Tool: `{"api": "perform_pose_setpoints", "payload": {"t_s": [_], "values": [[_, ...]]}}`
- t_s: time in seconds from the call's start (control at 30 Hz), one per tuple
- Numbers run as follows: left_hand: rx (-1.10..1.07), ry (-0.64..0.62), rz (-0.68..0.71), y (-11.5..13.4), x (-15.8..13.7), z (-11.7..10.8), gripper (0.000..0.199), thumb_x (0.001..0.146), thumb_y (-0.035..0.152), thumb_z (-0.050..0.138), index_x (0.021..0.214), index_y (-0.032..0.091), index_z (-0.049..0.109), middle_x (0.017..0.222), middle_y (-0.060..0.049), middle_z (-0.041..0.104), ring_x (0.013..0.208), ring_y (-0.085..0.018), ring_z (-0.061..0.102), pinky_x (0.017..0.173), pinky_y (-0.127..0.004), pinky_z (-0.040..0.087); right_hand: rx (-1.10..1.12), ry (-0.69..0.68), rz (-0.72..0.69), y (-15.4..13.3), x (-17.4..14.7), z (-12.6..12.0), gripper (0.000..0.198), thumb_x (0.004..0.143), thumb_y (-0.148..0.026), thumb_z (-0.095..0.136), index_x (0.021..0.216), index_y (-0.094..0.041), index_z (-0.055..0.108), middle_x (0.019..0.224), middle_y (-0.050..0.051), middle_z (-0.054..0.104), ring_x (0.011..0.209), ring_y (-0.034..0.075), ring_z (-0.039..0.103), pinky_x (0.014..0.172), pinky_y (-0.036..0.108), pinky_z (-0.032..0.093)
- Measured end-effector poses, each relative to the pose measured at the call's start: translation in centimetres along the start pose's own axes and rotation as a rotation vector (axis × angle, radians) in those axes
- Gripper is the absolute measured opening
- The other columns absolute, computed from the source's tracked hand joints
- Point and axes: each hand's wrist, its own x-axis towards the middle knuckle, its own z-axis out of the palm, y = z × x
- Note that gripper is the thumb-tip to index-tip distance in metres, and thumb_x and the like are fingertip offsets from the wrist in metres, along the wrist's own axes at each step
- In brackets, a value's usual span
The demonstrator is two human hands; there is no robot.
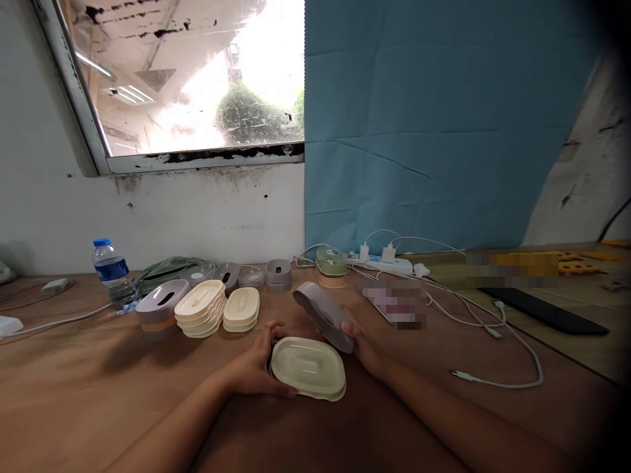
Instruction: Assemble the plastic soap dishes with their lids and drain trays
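My left hand (pixel 254 368) is wrapped round the left end of an oval cream plastic lid (pixel 310 368) with a raised middle. A dark edge shows under that end; whatever sits beneath the lid is mostly hidden. Just above its right side, my right hand (pixel 365 345) grips an oval grey-mauve plastic cover (pixel 323 315), tilted up on edge. Behind my left hand stand a tall stack of cream lids (pixel 201 309) and a shorter stack of cream lids (pixel 241 309). Left of these is a grey-mauve oval box (pixel 162 309) with a slot in its top and an orange band.
Further back are a water bottle (pixel 114 276), a small grey container (pixel 279 274), and a green round-cornered box (pixel 331 266). A white power strip (pixel 389 263) lies by the blue sheet (pixel 444 131), with white cables (pixel 493 382) trailing across the right side.
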Motion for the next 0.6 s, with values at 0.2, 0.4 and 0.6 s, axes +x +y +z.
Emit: {"api": "perform_pose_setpoints", "payload": {"t_s": [0.2, 0.4, 0.6], "values": [[0.221, 0.13, -0.133, 0.4, 0.2, 1.0, 0.082, 0.049, 0.051, 0.069, 0.116, 0.019, 0.035, 0.113, -0.009, 0.039, 0.11, -0.028, 0.035, 0.095, -0.042, 0.028, 0.257, 0.244, 0.079, 0.3, 1.0, -0.3, 0.041, 0.075, -0.052, 0.043, 0.097, -0.02, 0.056, 0.088, 0.005, 0.066, 0.076, 0.024, 0.061, 0.077, 0.04, 0.045], [0.291, 0.169, -0.052, 1.3, -0.1, 0.8, 0.085, 0.042, 0.046, 0.073, 0.115, 0.021, 0.038, 0.115, -0.01, 0.034, 0.112, -0.031, 0.031, 0.095, -0.044, 0.028, 0.295, 0.346, 0.079, -0.5, 1.3, -0.5, 0.042, 0.078, -0.054, 0.035, 0.097, -0.022, 0.054, 0.088, 0.005, 0.066, 0.073, 0.025, 0.063, 0.07, 0.041, 0.048], [0.37, -0.071, 0.245, 1.9, -0.6, -1.8, 0.035, 0.058, 0.011, 0.055, 0.092, 0.021, 0.053, 0.092, -0.003, 0.057, 0.087, -0.019, 0.051, 0.082, -0.03, 0.039, 0.3, 0.354, 0.1, -0.6, 1.3, -0.5, 0.043, 0.078, -0.054, 0.033, 0.098, -0.021, 0.053, 0.088, 0.007, 0.066, 0.079, 0.028, 0.062, 0.07, 0.043, 0.048]]}}
